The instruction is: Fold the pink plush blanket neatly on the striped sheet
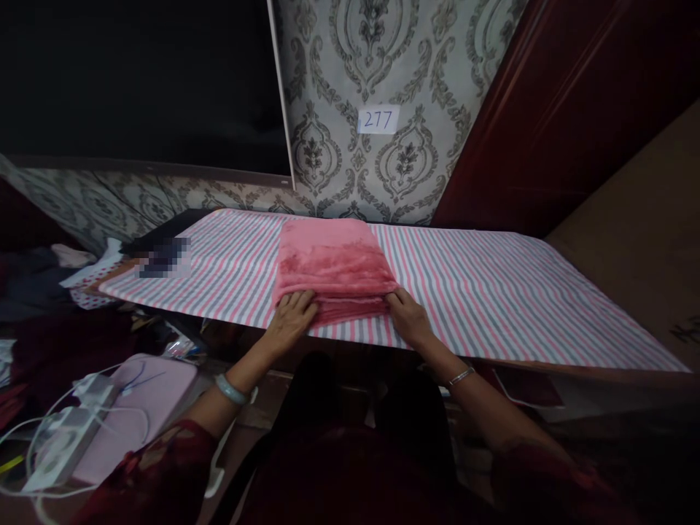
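Observation:
A pink plush blanket lies folded in several layers on a striped cloth that covers the table. At its near left corner, my left hand has its fingers curled over the folded edge. My right hand grips the near right corner, fingertips closed on the layers. The folds stack up along the side facing me, and the top surface shows darker brushed patches. My thumbs are mostly hidden.
A large dark screen stands behind the table at left. A pixelated item lies on the cloth's left end. Below left are a power strip with white cables and a pink board. A cardboard panel borders the right.

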`<state>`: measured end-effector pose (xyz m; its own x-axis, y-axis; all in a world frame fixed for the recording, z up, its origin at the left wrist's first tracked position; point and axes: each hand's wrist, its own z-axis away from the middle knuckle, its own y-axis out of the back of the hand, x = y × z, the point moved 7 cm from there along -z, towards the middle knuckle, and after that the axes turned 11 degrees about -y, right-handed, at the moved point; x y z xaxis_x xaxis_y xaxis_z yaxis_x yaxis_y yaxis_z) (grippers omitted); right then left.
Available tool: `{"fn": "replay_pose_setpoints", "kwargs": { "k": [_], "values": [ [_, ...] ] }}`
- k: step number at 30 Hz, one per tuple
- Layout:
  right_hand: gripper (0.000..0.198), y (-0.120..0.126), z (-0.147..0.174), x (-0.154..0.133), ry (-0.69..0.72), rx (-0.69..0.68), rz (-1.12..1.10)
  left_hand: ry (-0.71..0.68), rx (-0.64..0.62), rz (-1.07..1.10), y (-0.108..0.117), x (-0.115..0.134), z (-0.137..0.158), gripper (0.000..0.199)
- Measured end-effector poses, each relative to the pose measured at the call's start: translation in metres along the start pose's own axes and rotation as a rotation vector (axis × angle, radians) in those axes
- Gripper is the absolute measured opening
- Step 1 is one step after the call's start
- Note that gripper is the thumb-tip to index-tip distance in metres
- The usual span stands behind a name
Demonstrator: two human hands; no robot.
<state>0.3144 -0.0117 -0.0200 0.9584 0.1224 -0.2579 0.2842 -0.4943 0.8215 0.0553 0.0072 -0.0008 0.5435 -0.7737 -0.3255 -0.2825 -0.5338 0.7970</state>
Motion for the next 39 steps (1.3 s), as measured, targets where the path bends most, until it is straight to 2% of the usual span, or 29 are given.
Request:
{"fn": "replay_pose_setpoints", "kwargs": {
  "k": [3,6,11,15,20,27,35,39],
  "values": [
    [0.031,0.003,0.005,0.002,-0.003,-0.012,-0.014,0.072,0.030,-0.038,0.013,-0.004,0.007,0.021],
    [0.032,0.006,0.008,0.003,-0.008,0.001,-0.054,0.152,0.006,-0.005,0.021,-0.007,0.009,0.022],
    [0.030,0.005,0.008,0.004,-0.048,0.023,-0.074,0.213,-0.015,0.001,0.029,-0.012,0.007,0.021],
    [0.030,0.003,0.007,0.006,-0.073,0.051,-0.013,0.272,0.045,-0.037,0.029,-0.018,0.012,0.021],
    [0.027,0.003,0.008,0.005,-0.054,0.022,-0.020,0.245,0.049,-0.082,0.023,-0.014,0.029,0.018],
    [0.029,0.006,0.011,0.007,-0.063,0.040,-0.101,0.280,0.092,-0.220,0.043,-0.011,0.040,0.016],
    [0.027,0.003,0.011,0.005,-0.042,0.035,-0.008,0.327,0.118,-0.165,0.023,-0.011,0.046,0.021],
    [0.032,0.007,0.016,0.003,0.016,0.076,-0.060,0.276,0.096,-0.169,0.031,-0.003,0.049,0.019]
  ]
}}
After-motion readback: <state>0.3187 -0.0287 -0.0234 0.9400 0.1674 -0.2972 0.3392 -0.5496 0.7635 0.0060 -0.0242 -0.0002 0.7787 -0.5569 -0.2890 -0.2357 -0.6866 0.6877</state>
